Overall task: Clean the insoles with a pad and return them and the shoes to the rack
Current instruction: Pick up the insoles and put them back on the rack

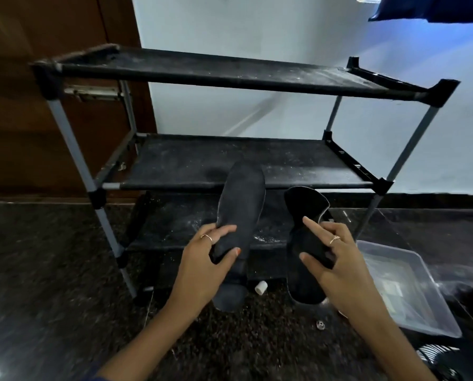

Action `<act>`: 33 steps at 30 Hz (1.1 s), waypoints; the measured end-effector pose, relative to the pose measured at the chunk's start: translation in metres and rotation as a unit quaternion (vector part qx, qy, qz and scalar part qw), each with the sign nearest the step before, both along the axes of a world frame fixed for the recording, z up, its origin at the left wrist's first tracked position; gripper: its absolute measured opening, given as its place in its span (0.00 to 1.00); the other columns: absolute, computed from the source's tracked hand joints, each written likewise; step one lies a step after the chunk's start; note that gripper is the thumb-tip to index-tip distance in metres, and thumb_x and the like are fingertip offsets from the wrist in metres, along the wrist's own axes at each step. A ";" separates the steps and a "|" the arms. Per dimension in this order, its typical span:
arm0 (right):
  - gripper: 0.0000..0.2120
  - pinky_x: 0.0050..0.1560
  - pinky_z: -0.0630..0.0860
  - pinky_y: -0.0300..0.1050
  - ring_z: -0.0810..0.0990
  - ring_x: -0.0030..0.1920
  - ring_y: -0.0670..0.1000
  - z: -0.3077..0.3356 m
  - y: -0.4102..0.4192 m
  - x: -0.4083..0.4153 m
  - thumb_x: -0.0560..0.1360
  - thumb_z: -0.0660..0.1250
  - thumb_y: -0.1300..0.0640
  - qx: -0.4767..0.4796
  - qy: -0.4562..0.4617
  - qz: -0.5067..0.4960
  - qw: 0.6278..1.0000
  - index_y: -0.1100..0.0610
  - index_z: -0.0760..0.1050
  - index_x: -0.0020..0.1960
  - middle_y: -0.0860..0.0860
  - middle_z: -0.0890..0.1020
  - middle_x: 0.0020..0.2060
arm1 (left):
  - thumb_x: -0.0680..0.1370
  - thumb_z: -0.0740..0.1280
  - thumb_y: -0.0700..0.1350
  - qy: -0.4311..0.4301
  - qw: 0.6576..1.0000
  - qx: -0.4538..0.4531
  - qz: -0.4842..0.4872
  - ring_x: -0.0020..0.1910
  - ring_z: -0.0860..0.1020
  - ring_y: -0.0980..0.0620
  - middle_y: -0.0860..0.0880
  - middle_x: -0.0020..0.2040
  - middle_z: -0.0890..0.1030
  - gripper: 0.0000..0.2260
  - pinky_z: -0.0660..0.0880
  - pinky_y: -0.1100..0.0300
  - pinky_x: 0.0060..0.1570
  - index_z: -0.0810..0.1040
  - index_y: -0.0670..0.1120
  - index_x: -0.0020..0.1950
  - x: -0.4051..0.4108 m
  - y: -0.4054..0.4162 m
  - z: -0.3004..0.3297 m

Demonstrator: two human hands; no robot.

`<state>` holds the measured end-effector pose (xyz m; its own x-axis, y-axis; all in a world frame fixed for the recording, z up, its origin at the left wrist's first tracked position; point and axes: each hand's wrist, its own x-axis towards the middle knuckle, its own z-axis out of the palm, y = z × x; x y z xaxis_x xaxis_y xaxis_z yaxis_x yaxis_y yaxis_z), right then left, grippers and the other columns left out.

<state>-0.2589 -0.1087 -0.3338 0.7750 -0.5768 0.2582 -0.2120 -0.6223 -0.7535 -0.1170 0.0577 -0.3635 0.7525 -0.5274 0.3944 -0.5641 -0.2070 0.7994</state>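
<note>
Dark speckled stone floor [51,270]. Left hand [202,266] pinches one insole [241,204] by its heel, toe aimed up and away at the rack's [257,163] middle shelf. Right hand [337,259] clasps the other insole [305,243], folded. Grey plastic tub [438,323] to the right, contents unclear. Shelves bare.

1. We note a dark speckled stone floor [51,270] across the lower part of the view.
2. We record a translucent plastic tray [433,306] on the floor toward its right edge; its contents are blurred.
3. We see a small white cylindrical piece [261,287] on the floor near the middle.
4. A small round metal item [320,324] lies on the floor, near that piece; we cannot tell what it is.
5. A brown wooden door [37,37] stands at the left, with a pale wall [257,31] beside it.
</note>
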 end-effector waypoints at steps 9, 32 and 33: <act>0.27 0.57 0.69 0.28 0.72 0.59 0.39 0.051 0.026 -0.037 0.73 0.69 0.62 0.032 -0.012 0.067 0.997 0.38 0.69 0.64 0.33 0.69 0.53 | 0.72 0.72 0.42 0.033 0.998 -0.026 -0.036 0.58 0.72 0.69 0.61 0.59 0.74 0.17 0.68 0.78 0.54 0.79 0.55 0.60 -0.021 0.037 0.045; 0.25 0.71 0.65 0.53 0.68 0.68 0.50 0.097 -0.057 0.102 0.75 0.66 0.65 0.204 -0.076 0.010 0.976 0.52 0.67 0.69 0.51 0.68 0.69 | 0.75 0.70 0.43 0.203 0.979 0.000 0.001 0.64 0.67 0.60 0.52 0.69 0.71 0.25 0.64 0.65 0.64 0.69 0.49 0.71 0.085 -0.061 0.125; 0.25 0.71 0.66 0.51 0.68 0.68 0.50 0.095 -0.062 0.113 0.75 0.66 0.66 0.208 -0.078 -0.003 0.975 0.54 0.67 0.69 0.51 0.68 0.69 | 0.75 0.70 0.43 0.206 0.978 0.001 0.003 0.66 0.67 0.58 0.51 0.69 0.70 0.25 0.65 0.61 0.67 0.69 0.49 0.71 0.094 -0.068 0.122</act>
<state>-0.1463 -0.1709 -0.2387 0.7411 -0.6615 0.1151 -0.0783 -0.2554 -0.9636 -0.0229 -0.0099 -0.2420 0.8504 -0.5231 0.0554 -0.1919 -0.2104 0.9586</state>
